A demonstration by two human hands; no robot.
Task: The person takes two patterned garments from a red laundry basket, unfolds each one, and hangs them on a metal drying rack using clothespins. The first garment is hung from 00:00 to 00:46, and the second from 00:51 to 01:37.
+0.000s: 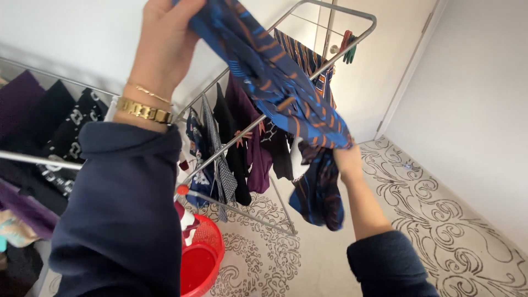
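My left hand (165, 38) is raised at the top of the view and grips the upper end of a blue cloth with orange stripes (275, 82). The cloth stretches down to the right across a raised wing of a metal drying rack (352, 12). My right hand (346, 159) holds the lower end of the cloth, mostly hidden behind the fabric. A gold bracelet and a gold watch sit on my left wrist above a dark blue sleeve.
Dark and purple garments (247, 137) hang from the rack's wires; more dark clothes (38, 110) hang on the left. A red plastic basket (201, 258) stands on the patterned carpet (440, 220). Clothes pegs (347, 47) hang on the rack. A white door (379, 71) is behind.
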